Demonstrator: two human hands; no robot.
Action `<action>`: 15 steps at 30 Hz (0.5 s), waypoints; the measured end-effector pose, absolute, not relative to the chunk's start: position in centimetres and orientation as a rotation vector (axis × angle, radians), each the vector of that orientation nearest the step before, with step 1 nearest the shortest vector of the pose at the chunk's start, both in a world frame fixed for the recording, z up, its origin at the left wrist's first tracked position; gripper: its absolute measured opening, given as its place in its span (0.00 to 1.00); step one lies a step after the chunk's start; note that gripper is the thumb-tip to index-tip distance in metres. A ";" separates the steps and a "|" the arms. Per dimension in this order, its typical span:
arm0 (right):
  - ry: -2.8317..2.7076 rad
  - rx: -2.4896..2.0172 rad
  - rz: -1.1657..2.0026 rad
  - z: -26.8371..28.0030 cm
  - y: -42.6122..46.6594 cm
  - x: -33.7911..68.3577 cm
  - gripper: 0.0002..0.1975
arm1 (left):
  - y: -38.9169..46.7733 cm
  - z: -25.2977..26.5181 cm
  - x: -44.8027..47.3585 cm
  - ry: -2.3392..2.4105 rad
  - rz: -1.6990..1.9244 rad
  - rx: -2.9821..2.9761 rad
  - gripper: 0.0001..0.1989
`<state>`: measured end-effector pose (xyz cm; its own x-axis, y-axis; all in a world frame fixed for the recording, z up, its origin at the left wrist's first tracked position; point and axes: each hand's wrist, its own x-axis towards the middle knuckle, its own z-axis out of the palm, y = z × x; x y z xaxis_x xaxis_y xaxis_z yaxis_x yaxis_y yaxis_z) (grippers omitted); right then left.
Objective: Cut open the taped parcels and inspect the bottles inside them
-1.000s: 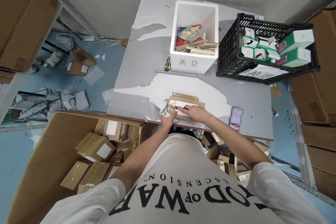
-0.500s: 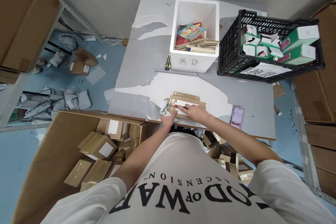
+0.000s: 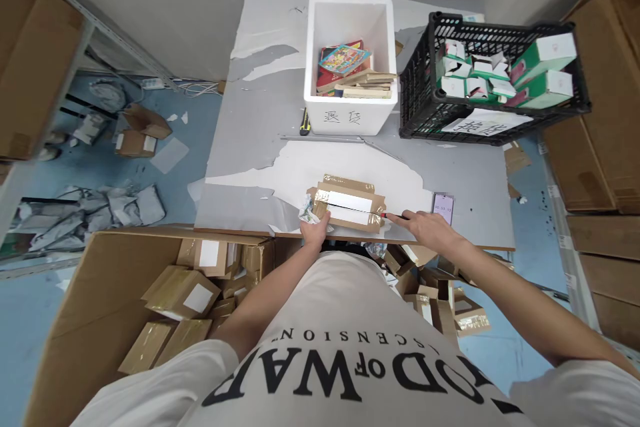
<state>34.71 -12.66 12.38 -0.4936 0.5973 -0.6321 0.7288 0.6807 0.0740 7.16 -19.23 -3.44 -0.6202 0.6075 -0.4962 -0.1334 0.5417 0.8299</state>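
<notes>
A small cardboard box (image 3: pixel 350 217) with tape at its ends and a white label (image 3: pixel 345 201) on top lies near the table's front edge. A dark slit runs lengthwise across the label. My left hand (image 3: pixel 315 229) grips the box's left front corner, thumb on top, next to a crumpled printed wrapper (image 3: pixel 307 211). In my right hand (image 3: pixel 430 229) is a slim black and red box cutter (image 3: pixel 395 216), its tip at the box's right end. Its blade is too small to make out. My right fingers are closed around it, index finger stretched along it.
A white foam box (image 3: pixel 350 117) of books stands behind, beside a black crate (image 3: pixel 415 93) of green and white cartons. A yellow-black utility knife (image 3: pixel 305 123) and a phone (image 3: pixel 443 207) lie on the table (image 3: pixel 225 127). A large carton (image 3: pixel 95 293) of small boxes stands front left.
My right hand has drawn the box cutter rightward along the box, from its left end to its right end. A slit now shows across the label. My left hand keeps its hold.
</notes>
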 end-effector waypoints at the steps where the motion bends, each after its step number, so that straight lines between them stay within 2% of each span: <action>1: 2.268 1.029 -0.280 12.3 -12.9 35.3 0.43 | -19.2 -3.4 7.2 1.981 1.128 0.386 0.28; 8: 2.344 1.201 -0.419 12.0 -14.5 38.9 0.47 | -19.0 -3.7 7.1 2.004 1.134 0.438 0.31; 10: 2.399 1.218 -0.492 11.7 -14.7 40.3 0.43 | -19.0 -3.8 7.0 1.977 1.135 0.430 0.31; 12: 2.481 1.364 -0.632 10.5 -14.5 41.6 0.35 | -19.0 -3.7 6.9 1.933 1.146 0.426 0.31; 15: 2.409 1.972 -0.951 6.4 -13.5 42.5 0.26 | -19.0 -3.5 6.7 1.878 1.171 0.450 0.30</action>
<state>42.54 -13.51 6.36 -0.2621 0.9268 -0.2689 0.8605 0.0983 -0.4999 6.66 -18.99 -3.48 -0.5700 0.6714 -0.4736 -0.1295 0.4958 0.8587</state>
